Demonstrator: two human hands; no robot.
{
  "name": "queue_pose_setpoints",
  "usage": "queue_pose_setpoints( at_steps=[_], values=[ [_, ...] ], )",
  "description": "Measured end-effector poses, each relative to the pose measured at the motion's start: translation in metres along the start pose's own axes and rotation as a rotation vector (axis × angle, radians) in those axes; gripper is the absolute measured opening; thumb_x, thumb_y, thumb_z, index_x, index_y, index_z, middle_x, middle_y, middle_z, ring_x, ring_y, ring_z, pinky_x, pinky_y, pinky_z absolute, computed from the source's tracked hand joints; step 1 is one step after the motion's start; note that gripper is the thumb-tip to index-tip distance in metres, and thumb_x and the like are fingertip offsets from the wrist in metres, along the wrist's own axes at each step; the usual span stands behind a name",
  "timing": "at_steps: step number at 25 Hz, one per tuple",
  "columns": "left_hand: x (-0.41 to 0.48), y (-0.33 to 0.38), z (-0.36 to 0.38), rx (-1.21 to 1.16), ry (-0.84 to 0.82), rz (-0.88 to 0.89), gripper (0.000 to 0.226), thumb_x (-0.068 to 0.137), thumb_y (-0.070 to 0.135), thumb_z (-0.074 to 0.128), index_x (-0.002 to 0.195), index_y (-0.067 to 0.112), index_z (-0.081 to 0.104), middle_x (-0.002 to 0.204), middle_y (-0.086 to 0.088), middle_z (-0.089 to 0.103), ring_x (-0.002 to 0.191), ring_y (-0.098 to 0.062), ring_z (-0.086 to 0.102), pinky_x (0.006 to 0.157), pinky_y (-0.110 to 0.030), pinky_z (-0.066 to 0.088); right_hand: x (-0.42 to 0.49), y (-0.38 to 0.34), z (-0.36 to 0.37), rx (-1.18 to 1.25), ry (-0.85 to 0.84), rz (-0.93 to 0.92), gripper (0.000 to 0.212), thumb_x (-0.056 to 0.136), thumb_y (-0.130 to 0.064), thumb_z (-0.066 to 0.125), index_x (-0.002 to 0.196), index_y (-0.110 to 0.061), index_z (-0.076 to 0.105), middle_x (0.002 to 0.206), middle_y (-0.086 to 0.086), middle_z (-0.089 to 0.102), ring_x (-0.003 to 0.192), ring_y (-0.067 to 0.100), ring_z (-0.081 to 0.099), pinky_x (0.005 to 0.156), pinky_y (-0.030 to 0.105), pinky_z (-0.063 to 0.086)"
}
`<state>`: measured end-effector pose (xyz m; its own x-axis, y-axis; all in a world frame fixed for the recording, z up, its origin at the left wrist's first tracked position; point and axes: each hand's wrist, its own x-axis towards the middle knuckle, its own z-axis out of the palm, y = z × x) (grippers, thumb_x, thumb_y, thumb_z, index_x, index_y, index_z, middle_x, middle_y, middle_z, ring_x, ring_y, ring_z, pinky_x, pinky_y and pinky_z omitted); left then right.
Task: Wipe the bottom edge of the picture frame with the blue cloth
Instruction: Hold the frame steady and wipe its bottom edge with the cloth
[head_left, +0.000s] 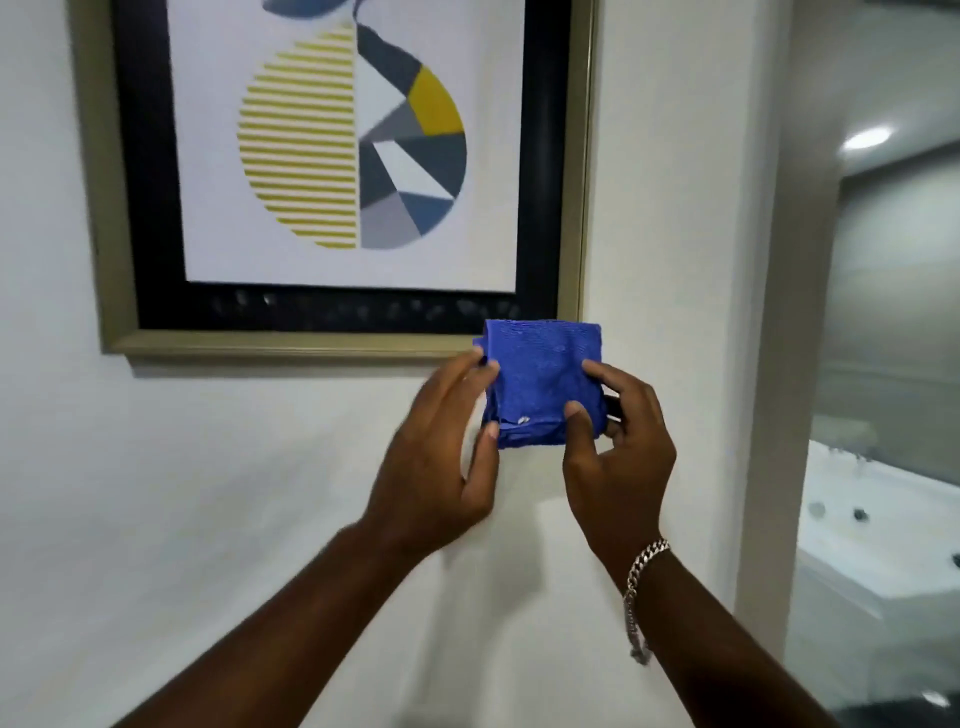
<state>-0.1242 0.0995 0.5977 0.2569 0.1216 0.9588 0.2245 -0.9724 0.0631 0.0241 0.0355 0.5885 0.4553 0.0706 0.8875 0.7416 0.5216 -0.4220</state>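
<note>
The picture frame (332, 176) hangs on the wall (182, 467), its bottom edge running side to side. The left hand (441, 457) pinches the blue cloth (543, 382) by its left side. The cloth is folded square, maybe touching the frame's lower right corner. The right hand (618, 452) reaches up and pinches its right side.

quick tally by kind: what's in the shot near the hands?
Hands: 2 (left hand, right hand)
Blue cloth: 1, held in both hands
Picture frame: 1
Bracelet: 1, right wrist
Total: 5
</note>
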Motion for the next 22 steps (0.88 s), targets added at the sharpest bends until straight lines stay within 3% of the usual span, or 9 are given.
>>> queue_pose_setpoints(
  at_steps=[4, 6, 8, 10, 12, 14, 17, 19, 22],
  values=[
    [0.084, -0.034, -0.043, 0.264, 0.019, 0.164, 0.053, 0.088, 0.011, 0.054, 0.139, -0.005, 0.048, 0.15, -0.023, 0.045, 0.144, -0.036, 0.037, 0.12, -0.055, 0.031, 0.033, -0.014, 0.027, -0.036, 0.016, -0.077, 0.034, 0.086, 0.004, 0.064, 0.117, -0.011, 0.062, 0.115, 0.005, 0.062, 0.106, 0.01, 0.058, 0.092, 0.023, 0.052],
    [0.119, -0.055, -0.059, 0.412, -0.008, 0.201, 0.055, 0.089, 0.014, 0.051, 0.141, -0.005, 0.045, 0.153, -0.023, 0.04, 0.147, -0.039, 0.032, 0.121, -0.058, 0.027, 0.041, -0.013, 0.039, -0.111, 0.015, -0.093, 0.033, 0.087, 0.004, 0.062, 0.117, -0.01, 0.062, 0.117, 0.009, 0.059, 0.106, 0.011, 0.056, 0.091, 0.006, 0.045],
    [0.146, -0.075, -0.07, 0.536, -0.055, 0.202, 0.058, 0.091, 0.019, 0.047, 0.144, -0.002, 0.041, 0.157, -0.022, 0.035, 0.15, -0.038, 0.025, 0.123, -0.057, 0.023, 0.045, -0.01, 0.047, -0.218, -0.003, -0.058, 0.033, 0.087, 0.003, 0.061, 0.117, -0.011, 0.061, 0.122, 0.011, 0.055, 0.106, 0.019, 0.057, 0.084, 0.001, 0.041],
    [0.163, -0.093, -0.076, 0.633, -0.101, 0.199, 0.062, 0.092, 0.025, 0.042, 0.149, 0.001, 0.035, 0.162, -0.019, 0.027, 0.152, -0.036, 0.018, 0.124, -0.056, 0.02, 0.048, -0.007, 0.053, -0.369, -0.022, -0.088, 0.034, 0.085, 0.001, 0.062, 0.117, -0.011, 0.063, 0.13, 0.014, 0.054, 0.111, 0.03, 0.059, 0.089, 0.022, 0.049],
    [0.168, -0.109, -0.075, 0.757, -0.126, 0.245, 0.067, 0.093, 0.032, 0.035, 0.153, 0.006, 0.024, 0.165, -0.016, 0.018, 0.154, -0.034, 0.012, 0.125, -0.054, 0.017, 0.05, -0.003, 0.058, -0.575, -0.032, -0.285, 0.033, 0.085, -0.002, 0.067, 0.118, -0.007, 0.066, 0.134, 0.021, 0.057, 0.119, 0.04, 0.058, 0.098, 0.049, 0.051],
    [0.168, -0.122, -0.071, 0.856, -0.106, 0.304, 0.069, 0.096, 0.038, 0.029, 0.156, 0.007, 0.016, 0.166, -0.015, 0.012, 0.155, -0.032, 0.008, 0.126, -0.052, 0.014, 0.051, 0.003, 0.07, -0.646, -0.031, -0.49, 0.028, 0.094, -0.012, 0.058, 0.119, -0.002, 0.066, 0.13, 0.024, 0.062, 0.121, 0.044, 0.058, 0.098, 0.059, 0.052],
    [0.174, -0.129, -0.068, 0.906, -0.043, 0.35, 0.072, 0.097, 0.047, 0.024, 0.156, 0.007, 0.012, 0.167, -0.015, 0.012, 0.155, -0.03, 0.008, 0.126, -0.051, 0.014, 0.039, 0.009, 0.086, -0.66, -0.096, -0.495, 0.052, 0.104, -0.038, 0.03, 0.135, -0.005, 0.053, 0.143, 0.019, 0.053, 0.137, 0.037, 0.044, 0.111, 0.058, 0.042],
    [0.186, -0.131, -0.073, 0.908, -0.034, 0.394, 0.078, 0.096, 0.055, 0.022, 0.156, 0.007, 0.01, 0.167, -0.014, 0.012, 0.155, -0.029, 0.009, 0.126, -0.051, 0.015, 0.03, 0.021, 0.088, -0.692, -0.13, -0.493, 0.064, 0.1, -0.054, 0.027, 0.146, -0.01, 0.039, 0.155, 0.014, 0.036, 0.148, 0.033, 0.026, 0.123, 0.051, 0.022],
    [0.196, -0.136, -0.077, 0.94, -0.052, 0.452, 0.082, 0.096, 0.061, 0.021, 0.156, 0.006, 0.009, 0.167, -0.014, 0.011, 0.155, -0.028, 0.009, 0.126, -0.053, 0.016, 0.03, 0.033, 0.1, -0.692, -0.065, -0.467, 0.064, 0.1, -0.054, 0.029, 0.146, -0.011, 0.038, 0.157, 0.011, 0.033, 0.15, 0.03, 0.021, 0.124, 0.045, 0.014]
  ],
)
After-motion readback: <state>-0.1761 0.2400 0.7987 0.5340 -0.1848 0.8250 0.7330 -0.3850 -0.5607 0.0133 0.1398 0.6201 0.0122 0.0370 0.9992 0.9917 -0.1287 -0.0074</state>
